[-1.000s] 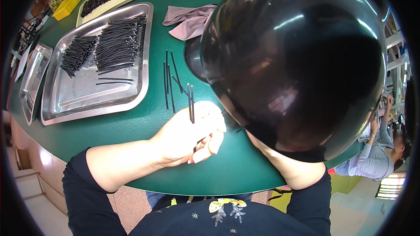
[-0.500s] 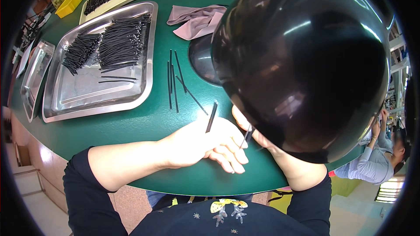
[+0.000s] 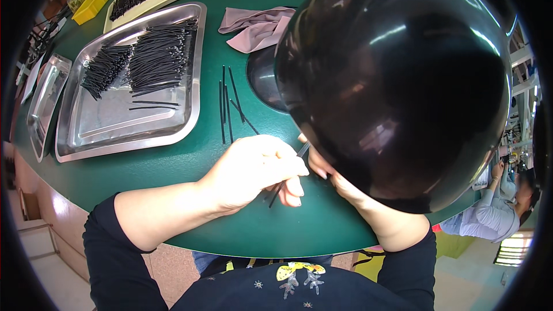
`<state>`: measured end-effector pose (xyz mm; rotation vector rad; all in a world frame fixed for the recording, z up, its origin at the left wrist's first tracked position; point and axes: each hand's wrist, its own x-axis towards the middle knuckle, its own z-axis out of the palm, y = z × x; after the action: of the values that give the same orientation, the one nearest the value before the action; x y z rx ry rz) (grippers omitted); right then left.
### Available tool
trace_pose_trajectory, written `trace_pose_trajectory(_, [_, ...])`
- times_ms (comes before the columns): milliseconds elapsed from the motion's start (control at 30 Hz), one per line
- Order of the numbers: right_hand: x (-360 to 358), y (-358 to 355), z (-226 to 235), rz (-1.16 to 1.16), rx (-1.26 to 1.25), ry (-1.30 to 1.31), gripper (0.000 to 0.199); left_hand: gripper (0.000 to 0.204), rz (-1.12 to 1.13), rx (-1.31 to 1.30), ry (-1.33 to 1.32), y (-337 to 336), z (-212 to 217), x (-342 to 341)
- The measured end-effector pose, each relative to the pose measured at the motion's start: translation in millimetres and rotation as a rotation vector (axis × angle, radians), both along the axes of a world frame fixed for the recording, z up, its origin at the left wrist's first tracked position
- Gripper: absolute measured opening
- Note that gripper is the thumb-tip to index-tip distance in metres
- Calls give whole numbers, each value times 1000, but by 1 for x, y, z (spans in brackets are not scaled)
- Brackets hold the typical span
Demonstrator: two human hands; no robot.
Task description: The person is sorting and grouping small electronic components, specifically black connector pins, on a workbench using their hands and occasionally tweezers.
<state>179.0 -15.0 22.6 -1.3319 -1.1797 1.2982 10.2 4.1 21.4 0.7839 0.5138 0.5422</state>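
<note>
My left hand (image 3: 253, 170) is closed, pinching a thin black tube (image 3: 276, 194) that slants from below the fingers up toward the right. Close by, my right hand (image 3: 322, 167) has curled fingers at the tube's upper end. The large glossy black dome (image 3: 397, 86), like a lamp shade, hides much of that hand, and what it grips is unclear. Beyond my left hand, several loose black tubes (image 3: 224, 112) lie on the green table (image 3: 173, 178), some crossing. Many more black tubes (image 3: 158, 57) fill part of the metal tray (image 3: 115, 121) at the left.
A cream tray (image 3: 155, 3) of short black pieces and a yellow bin (image 3: 97, 0) stand at the far left. A narrow clear tray (image 3: 49, 103) sits beside the metal one. A pink cloth (image 3: 259, 29) lies by the dome's black base (image 3: 266, 80). Another person (image 3: 489, 213) works at the right.
My left hand has turned and shifted slightly up, its fingers now pinching the tube, which slants from below the hand to the right hand. The right hand's fingers have moved slightly.
</note>
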Motion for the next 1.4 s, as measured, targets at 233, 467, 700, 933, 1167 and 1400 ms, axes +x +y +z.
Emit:
trace_pose_trajectory(233, [20,-2,-20,163,-40,292,16,18,-7,-81,-2,-2,2,-1])
trace_pose_trajectory(467, [50,-11,-41,390,-84,687,19,20,-43,-34,60,-1,7,2])
trace_pose_trajectory(700, [86,-47,-57,623,-129,1060,32,17,456,619,23,-2,-18,4])
trace_pose_trajectory(933, [-17,-14,-10,371,83,118,12,45,622,1014,24,0,0,7])
trace_pose_trajectory(1167, [-8,-5,6,741,-260,23,19,38,-13,198,-176,-4,12,1])
trace_pose_trajectory(1400, [-13,-10,0,659,-453,628,18,16,178,383,24,-3,14,-1])
